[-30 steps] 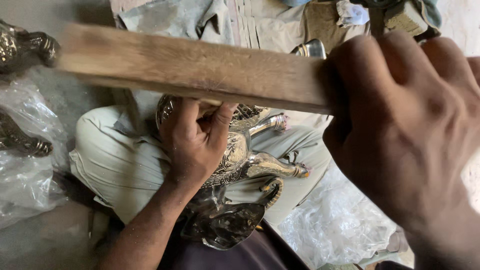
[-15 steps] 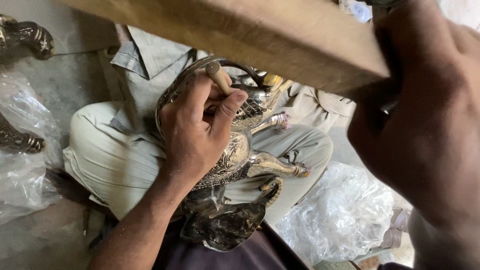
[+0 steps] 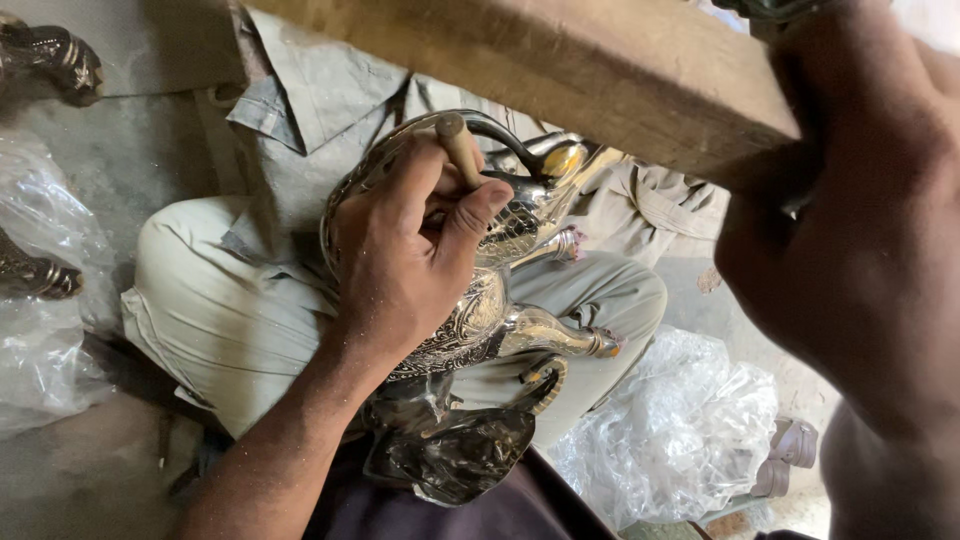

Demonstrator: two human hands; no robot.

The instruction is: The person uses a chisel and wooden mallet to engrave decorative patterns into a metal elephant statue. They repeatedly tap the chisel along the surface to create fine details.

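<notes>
The left hand (image 3: 400,260) is clenched around a short wooden-handled tool (image 3: 458,145), its end pressed against an ornate metal jug (image 3: 470,300) that rests on the person's lap. The right hand (image 3: 860,250) grasps one thick wooden block (image 3: 560,60), raised above the jug and hiding much of its upper side. Below the jug, a crumpled dark plastic wrap (image 3: 450,455) lies against the knees. To the right of the jug sits one clear plastic bag (image 3: 670,430); another clear bag (image 3: 40,330) lies well to its left. Two dark metal pieces (image 3: 55,60) show far left of the jug.
</notes>
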